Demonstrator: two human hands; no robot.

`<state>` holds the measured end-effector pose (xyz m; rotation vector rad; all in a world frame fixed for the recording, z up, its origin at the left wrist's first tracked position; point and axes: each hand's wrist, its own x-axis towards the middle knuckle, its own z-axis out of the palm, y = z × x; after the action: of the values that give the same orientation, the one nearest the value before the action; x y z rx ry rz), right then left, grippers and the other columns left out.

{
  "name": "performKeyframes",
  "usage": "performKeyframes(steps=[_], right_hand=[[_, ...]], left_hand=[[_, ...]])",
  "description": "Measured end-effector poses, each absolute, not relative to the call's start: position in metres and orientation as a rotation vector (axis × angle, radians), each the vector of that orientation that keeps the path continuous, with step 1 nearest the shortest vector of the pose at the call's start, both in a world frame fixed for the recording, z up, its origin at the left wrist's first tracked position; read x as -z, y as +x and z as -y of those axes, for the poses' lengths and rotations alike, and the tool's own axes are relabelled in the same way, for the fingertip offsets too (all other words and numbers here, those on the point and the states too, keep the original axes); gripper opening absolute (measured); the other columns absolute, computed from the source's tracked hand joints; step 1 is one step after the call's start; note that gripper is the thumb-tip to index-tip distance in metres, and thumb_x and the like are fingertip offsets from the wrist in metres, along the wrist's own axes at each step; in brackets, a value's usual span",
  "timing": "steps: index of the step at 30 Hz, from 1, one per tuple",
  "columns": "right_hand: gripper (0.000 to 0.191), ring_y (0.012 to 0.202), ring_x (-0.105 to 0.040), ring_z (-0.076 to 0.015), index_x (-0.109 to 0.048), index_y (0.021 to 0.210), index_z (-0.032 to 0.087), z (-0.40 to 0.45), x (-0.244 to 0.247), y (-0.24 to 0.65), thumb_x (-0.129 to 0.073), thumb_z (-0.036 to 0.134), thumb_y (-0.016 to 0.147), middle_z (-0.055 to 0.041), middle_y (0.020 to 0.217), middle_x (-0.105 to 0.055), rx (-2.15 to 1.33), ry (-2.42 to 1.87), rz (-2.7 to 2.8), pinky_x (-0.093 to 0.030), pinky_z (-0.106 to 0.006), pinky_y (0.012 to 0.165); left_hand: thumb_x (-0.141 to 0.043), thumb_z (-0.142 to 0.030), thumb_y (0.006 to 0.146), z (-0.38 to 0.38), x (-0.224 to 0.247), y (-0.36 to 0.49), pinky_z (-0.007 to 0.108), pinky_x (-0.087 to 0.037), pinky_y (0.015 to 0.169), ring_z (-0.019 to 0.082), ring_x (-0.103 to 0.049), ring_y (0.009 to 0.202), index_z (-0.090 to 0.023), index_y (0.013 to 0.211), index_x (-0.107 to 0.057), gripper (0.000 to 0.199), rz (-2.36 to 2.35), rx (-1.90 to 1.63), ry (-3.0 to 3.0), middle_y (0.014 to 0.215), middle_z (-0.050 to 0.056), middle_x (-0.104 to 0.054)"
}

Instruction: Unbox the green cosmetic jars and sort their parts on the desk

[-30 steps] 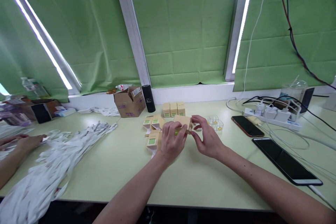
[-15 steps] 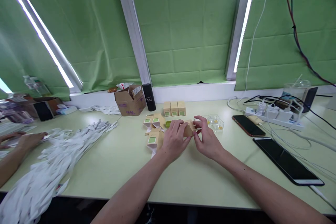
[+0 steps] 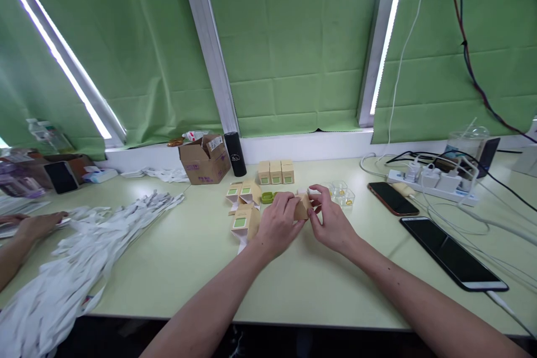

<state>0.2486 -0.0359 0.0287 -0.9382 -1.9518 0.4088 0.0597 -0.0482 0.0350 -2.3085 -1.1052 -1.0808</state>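
Between my two hands is a small brown cardboard box, held a little above the table. My left hand is closed around its left side. The fingers of my right hand pinch its right edge near the top. Left of my left hand stand several open small boxes with green labels and raised flaps. Behind my hands, three closed small boxes form a row. A green container sits just beyond my left hand. Clear plastic cases with yellowish contents lie beyond my right hand.
A heap of white strips covers the table's left, beside another person's hand. A carton and black bottle stand at the back. Two phones, a power strip and cables occupy the right.
The view has shifted slightly, so the whole scene sits a little further left. Both hands keep their hold on the small box, which is turned slightly.
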Motion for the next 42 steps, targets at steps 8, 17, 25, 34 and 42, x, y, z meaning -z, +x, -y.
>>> performKeyframes(steps=[8, 17, 25, 34, 42], right_hand=[[0.054, 0.088, -0.072, -0.025, -0.027, 0.145, 0.023, 0.038, -0.03, 0.248, -0.049, 0.023, 0.096, -0.0113, 0.113, -0.071, -0.426, -0.936, 1.985, -0.06, -0.041, 0.074], [0.059, 0.084, -0.071, -0.0241, -0.025, 0.143, 0.022, 0.04, -0.028, 0.245, -0.05, 0.018, 0.09, -0.0094, 0.111, -0.069, -0.385, -0.979, 1.984, -0.059, -0.04, 0.073], [0.049, 0.071, -0.069, -0.0222, -0.031, 0.137, 0.022, 0.036, -0.03, 0.248, -0.047, 0.017, 0.091, -0.0078, 0.101, -0.073, -0.328, -0.983, 1.893, -0.055, -0.036, 0.065], [0.04, 0.077, -0.076, -0.0241, -0.039, 0.132, 0.024, 0.033, -0.034, 0.256, -0.053, 0.047, 0.103, -0.0181, 0.121, -0.071, -0.447, -0.861, 1.619, -0.061, -0.038, 0.066], [0.026, 0.106, -0.065, -0.0256, -0.051, 0.128, 0.025, 0.018, -0.035, 0.261, -0.048, 0.031, 0.103, -0.0134, 0.126, -0.06, -0.145, -0.864, 1.466, -0.061, -0.046, 0.086]], left_hand=[[-0.063, -0.021, 0.092, 0.051, -0.037, 0.061, 0.035, -0.056, 0.068, 0.027, -0.064, 0.101, -0.016, 0.119, -0.056, 0.029, 1.057, 0.968, -2.282, 0.11, 0.013, -0.066], [-0.063, -0.023, 0.092, 0.05, -0.035, 0.062, 0.035, -0.057, 0.067, 0.029, -0.065, 0.104, -0.017, 0.118, -0.055, 0.028, 1.088, 0.977, -2.311, 0.114, 0.014, -0.065], [-0.07, -0.02, 0.087, 0.047, -0.032, 0.062, 0.04, -0.06, 0.077, 0.029, -0.065, 0.11, -0.02, 0.124, -0.052, 0.041, 1.146, 1.186, -2.334, 0.117, 0.014, -0.065], [-0.066, -0.028, 0.096, 0.05, -0.034, 0.062, 0.044, -0.059, 0.087, 0.028, -0.064, 0.112, -0.023, 0.132, -0.046, 0.042, 1.18, 1.321, -2.396, 0.121, 0.013, -0.065], [-0.064, -0.023, 0.097, 0.053, -0.041, 0.064, 0.043, -0.059, 0.094, 0.026, -0.064, 0.117, -0.025, 0.135, -0.054, 0.039, 1.204, 1.296, -2.456, 0.126, 0.013, -0.063]])
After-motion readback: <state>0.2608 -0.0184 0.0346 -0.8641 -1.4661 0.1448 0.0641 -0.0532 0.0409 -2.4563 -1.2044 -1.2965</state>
